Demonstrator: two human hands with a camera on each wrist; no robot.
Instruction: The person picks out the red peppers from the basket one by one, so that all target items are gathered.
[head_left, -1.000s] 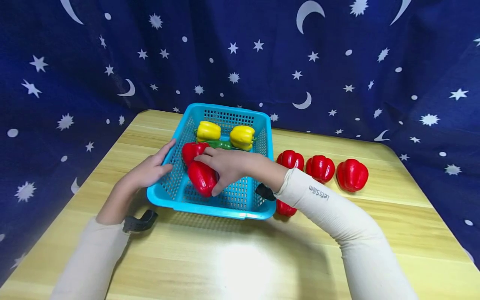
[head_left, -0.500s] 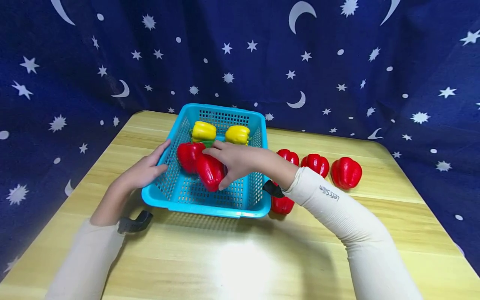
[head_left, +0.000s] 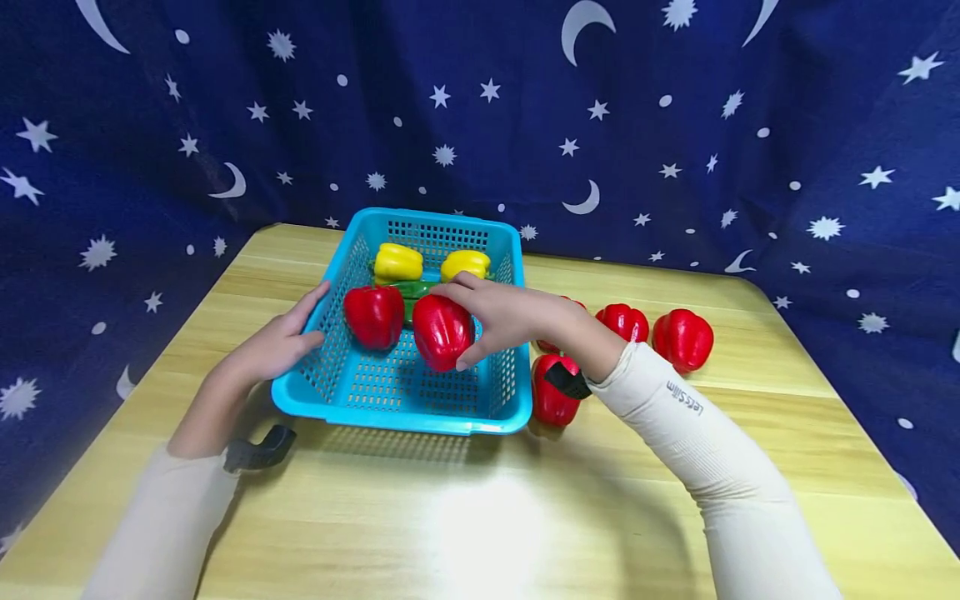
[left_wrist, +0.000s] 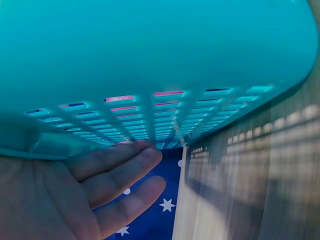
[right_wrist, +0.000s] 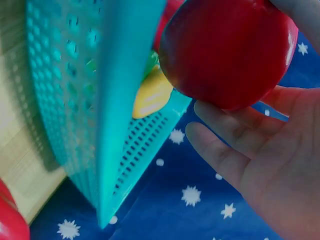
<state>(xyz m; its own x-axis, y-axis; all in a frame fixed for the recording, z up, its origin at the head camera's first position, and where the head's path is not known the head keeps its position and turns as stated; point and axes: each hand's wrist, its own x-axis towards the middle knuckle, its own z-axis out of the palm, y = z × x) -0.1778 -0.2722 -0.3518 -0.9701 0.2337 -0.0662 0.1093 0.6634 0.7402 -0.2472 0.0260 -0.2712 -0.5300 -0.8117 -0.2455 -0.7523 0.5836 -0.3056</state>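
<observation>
My right hand (head_left: 498,315) grips a red bell pepper (head_left: 441,333) over the right part of a blue plastic basket (head_left: 397,422). In the right wrist view, the pepper (right_wrist: 227,55) is above the basket's side rim, with fingertips against its underside. My left hand (head_left: 277,343) rests at the basket's left rim, and the left wrist view shows several of its fingers (left_wrist: 122,177) extended beneath the perforated wall. Inside the basket lie another red bell pepper (head_left: 374,317), two yellow bell peppers (head_left: 397,262) and, partly hidden, green vegetables (head_left: 412,289).
Right of the basket, several red bell peppers (head_left: 682,339) lie on the wooden table (head_left: 360,517); one (head_left: 553,396) is close against the basket wall. A dark blue cloth (head_left: 480,117) with stars and moons hangs behind the table.
My right hand has raised the red pepper and shifted it rightward, away from the other red one in the basket. My left hand stays at the rim. The head view has panned slightly right.
</observation>
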